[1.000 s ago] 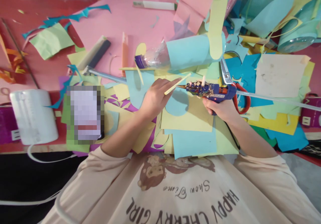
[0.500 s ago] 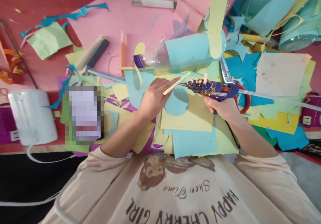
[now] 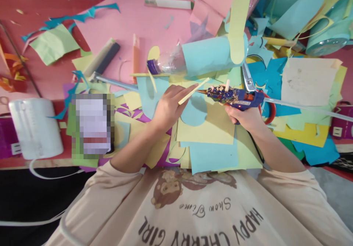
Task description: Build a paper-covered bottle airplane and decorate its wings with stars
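My right hand [image 3: 242, 118] is closed round the handle of a blue hot glue gun [image 3: 234, 98], whose body is crusted with scraps and dried glue. A clear glue stick [image 3: 306, 106] runs out of its back. The gun's nozzle points left, at or very near a narrow pale yellow paper piece [image 3: 194, 91]. My left hand [image 3: 171, 104] pinches that paper piece, seen nearly edge-on; the fingertips are partly hidden behind it. Just beyond lies a plastic bottle [image 3: 204, 56] on its side, wrapped in light blue paper, with a purple cap and yellow paper pieces on it.
Scissors [image 3: 264, 99] with red handles lie behind the glue gun. Coloured paper sheets and offcuts, such as a light blue sheet [image 3: 213, 157], cover the table. A phone [image 3: 93, 124] and a white device [image 3: 35, 128] with a cable are at left. Another bottle [image 3: 329, 36] lies far right.
The glue gun has shifted very slightly to the right, its nozzle sliding a little along the paper piece. My left hand is almost still.
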Demonstrator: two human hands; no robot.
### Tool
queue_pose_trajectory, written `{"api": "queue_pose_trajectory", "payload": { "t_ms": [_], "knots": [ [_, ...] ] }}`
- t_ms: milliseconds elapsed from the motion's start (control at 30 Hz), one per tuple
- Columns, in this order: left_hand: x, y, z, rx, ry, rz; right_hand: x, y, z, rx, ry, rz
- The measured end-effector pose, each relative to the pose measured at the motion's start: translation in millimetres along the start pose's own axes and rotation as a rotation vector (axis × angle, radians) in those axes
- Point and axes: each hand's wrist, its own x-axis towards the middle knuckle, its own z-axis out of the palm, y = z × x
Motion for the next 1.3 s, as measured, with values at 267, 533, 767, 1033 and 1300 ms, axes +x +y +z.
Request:
{"api": "queue_pose_trajectory", "payload": {
  "t_ms": [267,533,767,1033,1300],
  "knots": [
    [-0.9,-0.5,-0.2,0.016,-0.034,-0.037,2.8,4.5,-1.0,0.031,0.033,-0.028],
    [-0.8,-0.3,-0.3,-0.011,-0.016,-0.025,3.1,2.1,0.3,0.029,0.090,-0.002],
    [0.1,0.5,0.3,-0.036,0.036,0.000,2.8,1.1,-1.5,0.029,0.082,0.004],
    [0.5,1.1,-1.2,-0.033,0.034,-0.007,2.0,-1.1,-0.7,0.016,0.108,0.005],
    [1.4,1.1,-0.7,-0.047,0.074,0.042,4.7,6.8,-1.1,0.040,0.151,-0.005]
  ]
}}
